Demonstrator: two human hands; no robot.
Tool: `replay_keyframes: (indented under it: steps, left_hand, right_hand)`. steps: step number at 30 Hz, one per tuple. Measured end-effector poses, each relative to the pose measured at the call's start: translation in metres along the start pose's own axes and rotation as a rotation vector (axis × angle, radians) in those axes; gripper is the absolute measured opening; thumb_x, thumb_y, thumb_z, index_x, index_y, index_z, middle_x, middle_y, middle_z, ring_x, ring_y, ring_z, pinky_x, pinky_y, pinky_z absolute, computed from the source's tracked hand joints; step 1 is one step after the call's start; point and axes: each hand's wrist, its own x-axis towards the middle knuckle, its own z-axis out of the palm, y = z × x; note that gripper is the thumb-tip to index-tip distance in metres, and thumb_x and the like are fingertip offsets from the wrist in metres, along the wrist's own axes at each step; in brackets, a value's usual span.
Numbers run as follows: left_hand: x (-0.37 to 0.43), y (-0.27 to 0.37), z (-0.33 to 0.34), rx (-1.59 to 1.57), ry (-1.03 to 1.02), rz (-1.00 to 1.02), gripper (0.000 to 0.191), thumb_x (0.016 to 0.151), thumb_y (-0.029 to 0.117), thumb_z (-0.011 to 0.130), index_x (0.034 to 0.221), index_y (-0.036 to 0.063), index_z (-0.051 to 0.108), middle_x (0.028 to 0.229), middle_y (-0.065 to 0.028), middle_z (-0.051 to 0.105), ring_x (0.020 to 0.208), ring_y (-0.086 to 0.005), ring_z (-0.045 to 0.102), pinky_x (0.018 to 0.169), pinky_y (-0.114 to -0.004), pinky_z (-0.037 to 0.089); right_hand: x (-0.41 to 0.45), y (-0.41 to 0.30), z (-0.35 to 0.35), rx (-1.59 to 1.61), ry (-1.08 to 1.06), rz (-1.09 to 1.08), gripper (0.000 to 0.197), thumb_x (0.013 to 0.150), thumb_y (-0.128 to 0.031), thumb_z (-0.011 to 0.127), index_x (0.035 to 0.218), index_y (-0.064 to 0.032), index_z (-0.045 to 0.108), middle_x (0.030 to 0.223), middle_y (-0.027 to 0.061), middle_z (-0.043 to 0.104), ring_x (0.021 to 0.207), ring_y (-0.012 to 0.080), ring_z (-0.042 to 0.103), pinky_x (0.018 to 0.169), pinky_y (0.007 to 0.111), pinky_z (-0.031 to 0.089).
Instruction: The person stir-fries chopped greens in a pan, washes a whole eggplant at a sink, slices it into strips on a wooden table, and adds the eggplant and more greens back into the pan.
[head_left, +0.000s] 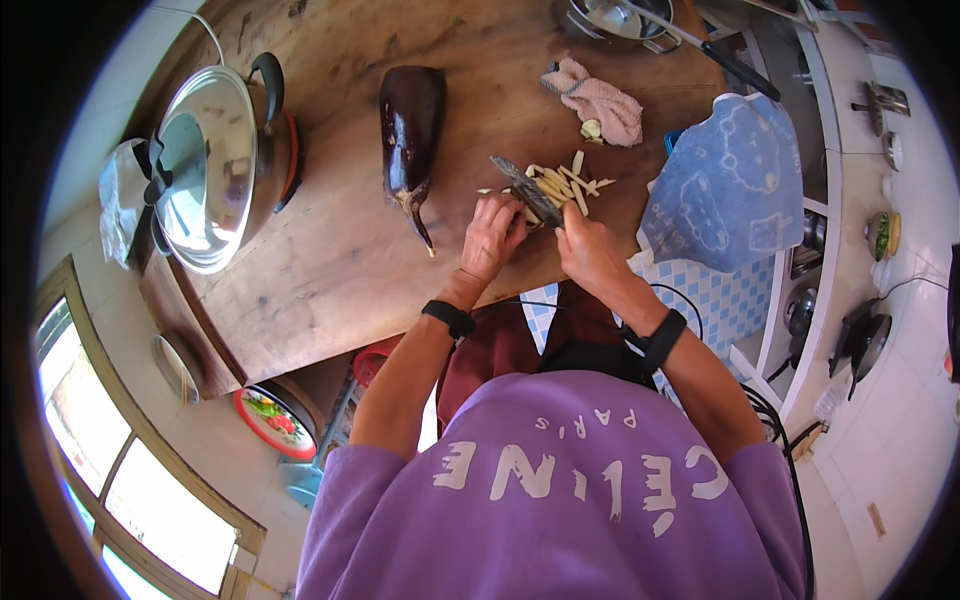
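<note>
On the wooden table (330, 247), my right hand (590, 244) grips a knife with a dark blade (527, 191). The blade slants up and left, beside a small heap of pale cut sticks (559, 184), whose kind I cannot tell. My left hand (491, 231) is bent at the table near the blade, its fingers curled over small pale pieces mostly hidden beneath them. A few thin pale slices (495, 190) lie just beyond its fingertips. To the left of my hands a large dark purple eggplant (411, 124) lies with its stem towards me.
A lidded steel pan (210, 169) stands at the left. Beyond my hands are a pink cloth (600, 105) and pale scraps (592, 130). Metal bowls (619, 19) with a black-handled utensil (739, 70) sit at the far right; a blue cloth (727, 184) hangs nearer.
</note>
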Motion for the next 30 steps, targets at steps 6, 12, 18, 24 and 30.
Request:
replay_keyframes:
  steps: [6, 12, 18, 24, 30]
  left_hand:
    - [-0.003, 0.003, 0.004, 0.014, 0.005, -0.035, 0.025, 0.063, -0.002, 0.067, 0.085, 0.0045, 0.056, 0.088, -0.0106, 0.055, 0.081, -0.0299, 0.053, 0.069, -0.037, 0.046]
    - [-0.005, 0.0, 0.006, 0.021, 0.004, -0.04, 0.025, 0.063, -0.002, 0.067, 0.085, 0.005, 0.057, 0.089, -0.0105, 0.055, 0.082, -0.0305, 0.053, 0.07, -0.037, 0.046]
    - [-0.003, -0.003, 0.002, 0.004, -0.02, -0.023, 0.026, 0.063, -0.001, 0.066, 0.087, 0.0046, 0.057, 0.091, -0.0103, 0.055, 0.084, -0.0301, 0.053, 0.071, -0.036, 0.047]
    - [-0.006, -0.002, -0.001, -0.011, -0.014, -0.004, 0.025, 0.063, -0.002, 0.066, 0.086, 0.0038, 0.056, 0.09, -0.0108, 0.056, 0.082, -0.03, 0.053, 0.07, -0.036, 0.046]
    - [-0.003, -0.001, 0.002, -0.002, 0.005, -0.011, 0.024, 0.063, -0.002, 0.066, 0.085, 0.0038, 0.056, 0.09, -0.0111, 0.056, 0.08, -0.0302, 0.054, 0.07, -0.036, 0.046]
  right_hand:
    - [-0.023, -0.003, -0.007, -0.148, -0.074, -0.023, 0.022, 0.074, 0.003, 0.048, 0.095, 0.0041, 0.041, 0.073, 0.0255, 0.057, 0.066, 0.0436, 0.056, 0.057, 0.05, 0.045]
    - [-0.006, -0.001, 0.008, -0.091, -0.134, 0.04, 0.022, 0.074, 0.002, 0.049, 0.094, 0.0041, 0.041, 0.069, 0.0251, 0.057, 0.066, 0.0426, 0.057, 0.056, 0.05, 0.045]
    - [0.01, 0.011, 0.026, -0.063, 0.028, -0.031, 0.018, 0.077, -0.002, 0.05, 0.092, 0.0025, 0.041, 0.065, 0.0218, 0.057, 0.065, 0.0408, 0.058, 0.056, 0.051, 0.044]
    - [-0.016, -0.002, -0.007, -0.005, -0.001, 0.004, 0.022, 0.083, -0.007, 0.052, 0.098, 0.0034, 0.04, 0.067, 0.0275, 0.055, 0.067, 0.0463, 0.054, 0.055, 0.051, 0.041]
    - [-0.029, -0.003, -0.008, -0.054, -0.068, 0.014, 0.022, 0.083, -0.005, 0.051, 0.099, 0.0045, 0.039, 0.066, 0.0283, 0.054, 0.066, 0.047, 0.053, 0.055, 0.052, 0.04]
